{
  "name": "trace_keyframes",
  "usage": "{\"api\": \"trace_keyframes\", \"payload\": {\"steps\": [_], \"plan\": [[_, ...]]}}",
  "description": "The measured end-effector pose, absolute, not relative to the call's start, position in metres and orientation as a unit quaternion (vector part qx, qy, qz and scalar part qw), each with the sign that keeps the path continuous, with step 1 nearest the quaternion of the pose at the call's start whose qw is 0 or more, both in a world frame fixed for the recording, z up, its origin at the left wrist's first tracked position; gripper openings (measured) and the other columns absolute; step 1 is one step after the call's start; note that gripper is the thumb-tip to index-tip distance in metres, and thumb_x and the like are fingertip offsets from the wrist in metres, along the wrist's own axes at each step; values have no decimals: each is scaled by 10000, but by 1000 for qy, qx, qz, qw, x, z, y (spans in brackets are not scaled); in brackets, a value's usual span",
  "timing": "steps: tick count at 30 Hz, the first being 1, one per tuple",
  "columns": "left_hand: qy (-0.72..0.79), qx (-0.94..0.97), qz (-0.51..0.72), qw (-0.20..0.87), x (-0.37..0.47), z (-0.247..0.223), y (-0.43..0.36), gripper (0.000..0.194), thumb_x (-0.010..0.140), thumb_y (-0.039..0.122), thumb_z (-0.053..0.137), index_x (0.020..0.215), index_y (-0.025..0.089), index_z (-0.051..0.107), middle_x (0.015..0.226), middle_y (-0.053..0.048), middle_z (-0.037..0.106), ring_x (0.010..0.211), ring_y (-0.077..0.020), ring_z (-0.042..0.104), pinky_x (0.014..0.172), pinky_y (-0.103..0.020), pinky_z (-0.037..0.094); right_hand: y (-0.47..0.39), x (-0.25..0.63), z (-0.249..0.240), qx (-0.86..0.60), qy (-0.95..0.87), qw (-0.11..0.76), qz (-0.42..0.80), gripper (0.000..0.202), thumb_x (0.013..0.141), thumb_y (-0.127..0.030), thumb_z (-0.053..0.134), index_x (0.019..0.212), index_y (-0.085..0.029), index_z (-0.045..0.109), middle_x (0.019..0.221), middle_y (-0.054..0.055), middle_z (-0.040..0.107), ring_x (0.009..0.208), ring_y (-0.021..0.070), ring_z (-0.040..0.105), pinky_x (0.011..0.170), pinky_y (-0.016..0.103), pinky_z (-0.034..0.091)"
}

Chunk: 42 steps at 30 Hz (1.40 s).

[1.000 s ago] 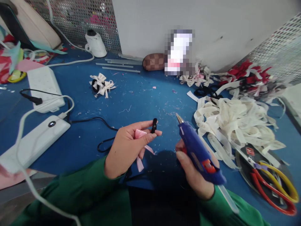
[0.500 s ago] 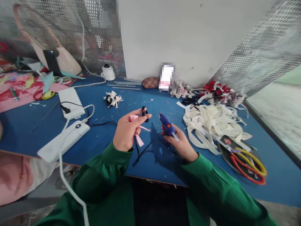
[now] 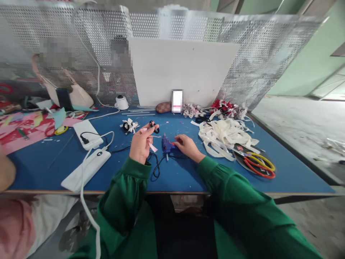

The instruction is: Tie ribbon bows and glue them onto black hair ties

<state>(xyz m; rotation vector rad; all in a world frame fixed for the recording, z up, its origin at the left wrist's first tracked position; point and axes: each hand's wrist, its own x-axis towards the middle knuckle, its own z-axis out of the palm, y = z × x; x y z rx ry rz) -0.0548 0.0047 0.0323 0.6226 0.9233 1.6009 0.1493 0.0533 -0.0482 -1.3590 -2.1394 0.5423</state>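
Note:
My left hand (image 3: 140, 144) is closed, pinching a black hair tie (image 3: 154, 127) at its fingertips. A pink fabric strip (image 3: 153, 147) is held in the same hand, its ends sticking out past the fingers. To the right, a blue glue gun (image 3: 166, 144) lies on its side at the table, nozzle pointing away from me and a clear glue stick showing at its back. My right hand (image 3: 187, 145) has its fingers closed at the gun's handle, which the hand partly hides. A white ribbon scrunchie with a black band (image 3: 129, 126) lies beyond my left hand.
White power strips (image 3: 87, 169) with cables are at left, near pink and red fabric pieces (image 3: 27, 126). White ribbon strips (image 3: 226, 135) and red-and-yellow-handled scissors (image 3: 260, 163) lie at right. A lit phone (image 3: 177, 101) leans on a white board (image 3: 183, 72). Another person's arm (image 3: 5, 172) shows at far left.
The glue gun has gone from being held up in my right hand to lying on the table. My left hand keeps the hair tie and pink strip. The camera view has tilted up.

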Motion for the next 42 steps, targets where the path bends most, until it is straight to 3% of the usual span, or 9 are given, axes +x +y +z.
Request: {"api": "trace_keyframes", "payload": {"steps": [3,10,15,19,22,26,30,36,42], "plan": [[396,272,682,552,-61,30,5,325,620,122,854,922,105,737,951,-109,778,426,28,371,381,-138,248,40,161,-43,-509,-820,215,148,266,924,-360,608,1076,-152,674,1019,91,681,898,188,624,815,286,454],[377,324,663,560,-49,49,6,336,619,159,868,925,97,748,905,-110,779,414,30,341,378,-146,231,43,160,-38,-477,-866,121,86,223,868,-229,643,1069,-163,715,1044,114,677,974,228,625,848,299,435],[366,356,623,593,-12,58,15,400,558,201,903,916,91,762,895,-119,775,414,25,322,376,-156,222,72,115,-36,-482,-841,209,130,180,849,-197,621,984,-163,735,1032,123,705,1011,244,628,916,312,440],[356,361,609,610,11,49,34,397,517,225,919,859,89,771,830,-104,759,438,10,370,387,-158,217,91,102,-37,-508,-788,304,166,254,904,-225,517,1055,-210,721,1075,93,733,971,236,650,845,303,469],[368,354,599,617,18,35,44,384,516,231,921,846,98,775,790,-87,743,445,-2,404,390,-163,220,98,127,-42,-524,-740,367,209,234,889,-300,521,959,-189,715,915,71,744,839,218,656,747,295,480],[423,342,581,605,22,15,48,384,525,234,914,861,109,778,772,-63,731,396,11,351,371,-179,199,95,176,-47,-524,-683,434,265,384,913,-456,433,894,-172,691,827,56,725,780,184,657,714,284,493],[461,374,558,580,26,-2,48,446,548,263,908,947,109,782,713,-45,710,385,-6,385,367,-185,185,80,193,-40,-451,-598,531,396,315,799,-483,626,825,-175,688,761,25,687,710,156,620,682,282,469],[472,391,556,562,30,-7,48,423,615,280,877,995,125,772,647,-9,667,406,-29,434,380,-181,238,51,176,-25,-453,-570,594,343,207,807,-394,664,766,-193,636,680,-15,600,635,132,520,626,279,413],[469,275,546,638,33,-10,50,407,689,453,841,869,117,702,680,-6,644,406,-27,428,407,-190,325,34,172,-20,-434,-647,557,287,180,887,-354,605,803,-199,645,772,13,633,713,145,551,676,290,439]]}}
